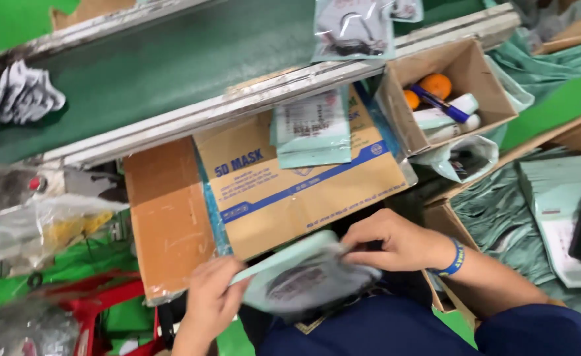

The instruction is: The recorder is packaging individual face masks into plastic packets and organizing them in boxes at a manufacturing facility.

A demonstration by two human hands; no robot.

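A pale green plastic pouch (297, 273) with a dark item inside sits low in the middle of the view, held between both hands. My left hand (213, 298) grips its left edge. My right hand (396, 240), with a blue wristband, pinches its upper right edge. Just beyond the pouch lies a flattened cardboard box (284, 184) with blue print. Another pale green pouch (311, 128) rests on top of that box.
A green conveyor belt (158, 66) runs across the back, carrying a clear packet (353, 29) and a crumpled white item (23, 95). An open carton (449, 86) holds oranges, a pen and tubes. Stacked green pouches (554, 204) lie right. A red stool (99, 303) stands left.
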